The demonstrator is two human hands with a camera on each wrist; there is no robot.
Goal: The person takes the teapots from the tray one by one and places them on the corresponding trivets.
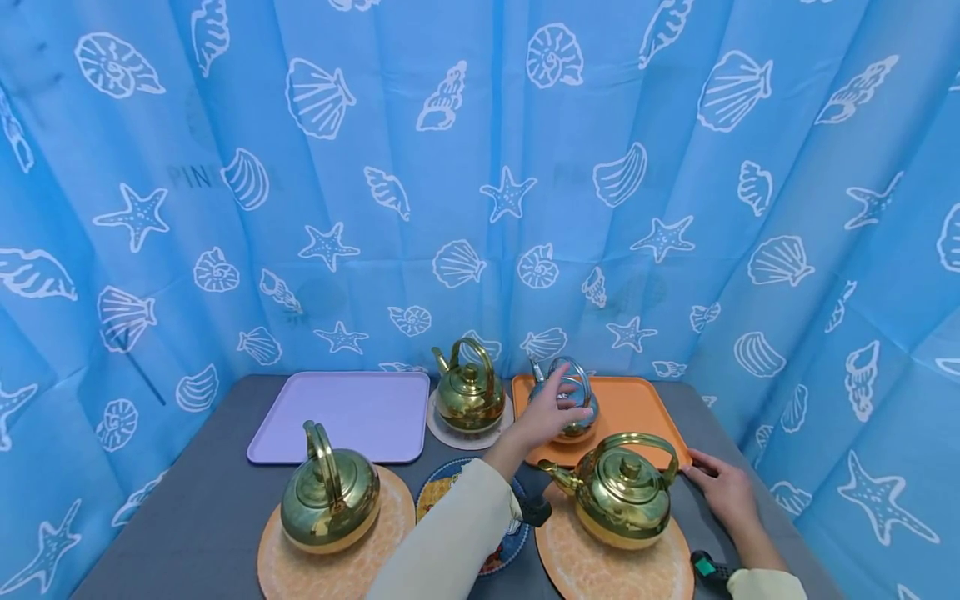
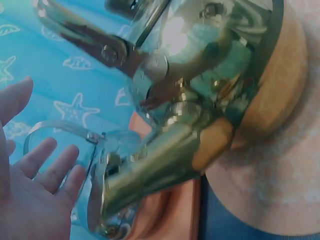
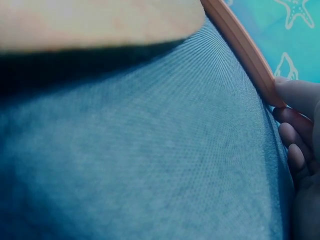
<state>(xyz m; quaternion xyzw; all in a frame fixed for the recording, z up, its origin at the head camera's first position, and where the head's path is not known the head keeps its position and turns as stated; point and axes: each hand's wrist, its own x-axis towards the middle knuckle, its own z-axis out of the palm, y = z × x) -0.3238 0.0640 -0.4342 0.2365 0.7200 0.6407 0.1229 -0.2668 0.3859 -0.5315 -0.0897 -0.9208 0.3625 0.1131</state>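
My left hand (image 1: 553,410) reaches over the silver kettle (image 1: 579,430) at the back right, its fingers spread and loosely extended. In the left wrist view the open palm (image 2: 37,200) faces the silver kettle's arched handle (image 2: 65,125). That kettle stands on an orange tray (image 1: 637,402). At the tray's near right corner, my right hand (image 1: 723,492) pinches the rim, thumb on top and fingers below in the right wrist view. A large gold kettle (image 1: 626,500) on a round tan mat (image 1: 600,571) stands before the tray, between my hands.
Another gold kettle (image 1: 330,508) sits on a round mat (image 1: 397,492) at the left. A smaller gold kettle (image 1: 471,400) stands on a white round mat (image 1: 447,432) beside a lilac tray (image 1: 345,417). My left forearm passes over a blue patterned plate (image 1: 442,471). A shell-print curtain (image 1: 465,208) hangs behind.
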